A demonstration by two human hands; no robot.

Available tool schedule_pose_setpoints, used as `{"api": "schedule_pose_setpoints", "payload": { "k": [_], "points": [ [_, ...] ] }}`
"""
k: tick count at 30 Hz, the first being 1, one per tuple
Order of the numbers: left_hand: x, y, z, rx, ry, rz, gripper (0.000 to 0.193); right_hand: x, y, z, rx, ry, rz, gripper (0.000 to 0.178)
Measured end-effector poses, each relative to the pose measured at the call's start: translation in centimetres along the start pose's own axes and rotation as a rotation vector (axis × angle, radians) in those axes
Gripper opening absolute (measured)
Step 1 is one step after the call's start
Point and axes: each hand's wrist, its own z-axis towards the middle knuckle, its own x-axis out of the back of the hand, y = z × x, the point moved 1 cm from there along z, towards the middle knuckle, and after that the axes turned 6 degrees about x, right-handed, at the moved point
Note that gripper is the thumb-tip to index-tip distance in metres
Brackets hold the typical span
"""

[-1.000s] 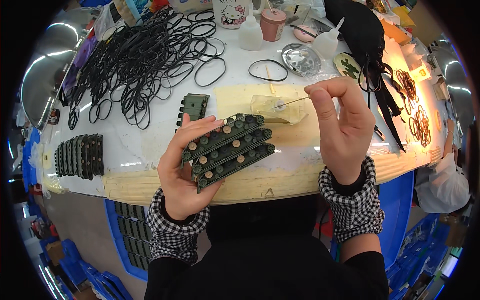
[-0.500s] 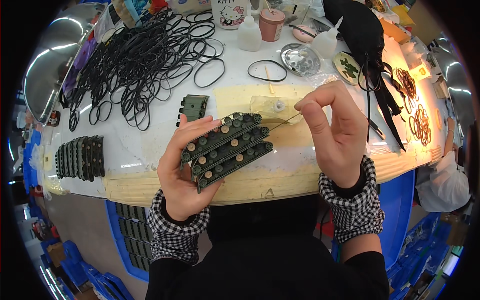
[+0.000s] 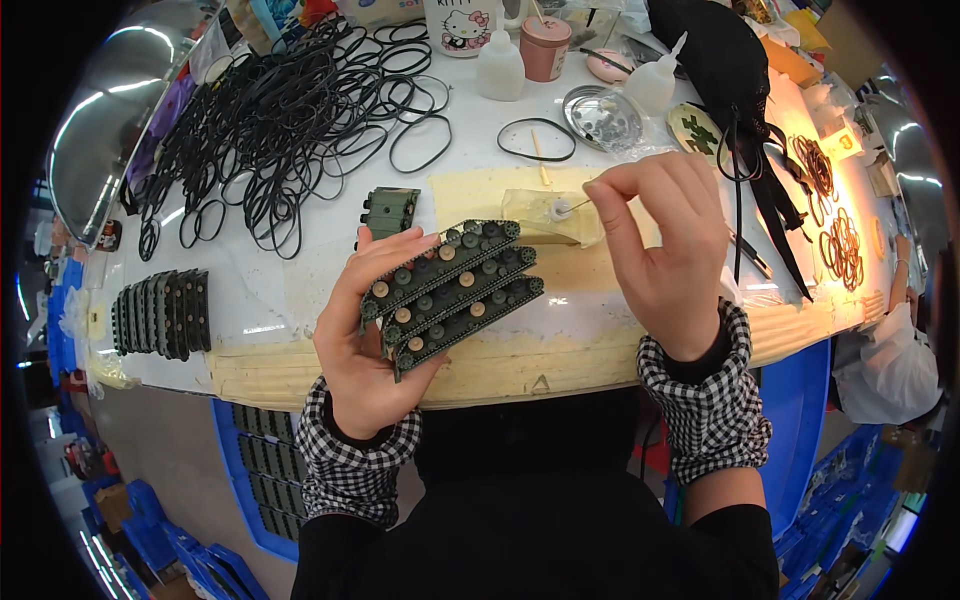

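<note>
My left hand (image 3: 365,340) holds three dark green toy tank track strips (image 3: 450,293) fanned side by side, wheels facing up, above the table's front edge. My right hand (image 3: 668,255) pinches a thin stick (image 3: 578,205) whose tip points at a small white blob (image 3: 558,209) on a piece of tan tape (image 3: 548,215) lying on the table. Just beyond my left fingertips sits a small green plastic part (image 3: 390,208).
A heap of black rubber bands (image 3: 290,110) covers the far left. A stack of green track strips (image 3: 162,313) lies at the left. Bottles (image 3: 500,68), a pink cup (image 3: 546,46), a metal dish (image 3: 602,115) and a black bag (image 3: 730,70) stand behind. Blue crates (image 3: 270,480) sit under the table.
My right hand dipped toward the track strips half a second ago, then moved back up so the stick tip now rests at the white blob. The left hand stayed put.
</note>
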Motion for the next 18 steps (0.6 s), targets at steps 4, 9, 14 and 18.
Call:
{"api": "schedule_pose_setpoints", "payload": {
  "k": [4, 9, 14, 18],
  "points": [
    [0.0, 0.1, -0.1, 0.029, 0.015, 0.021, 0.059, 0.4, -0.5, -0.1, -0.011, 0.094, 0.041, 0.009],
    [0.1, 0.5, 0.1, 0.003, -0.006, 0.095, 0.058, 0.3, -1.1, -0.4, -0.187, 0.164, 0.385, 0.01],
    [-0.1, 0.4, -0.1, 0.02, 0.007, 0.052, 0.058, 0.0, -1.3, -0.4, -0.201, 0.157, 0.438, 0.01],
    [-0.1, 0.4, 0.0, 0.036, 0.018, 0.028, 0.058, -0.1, -1.4, -0.4, -0.199, 0.142, 0.426, 0.011]
  ]
}}
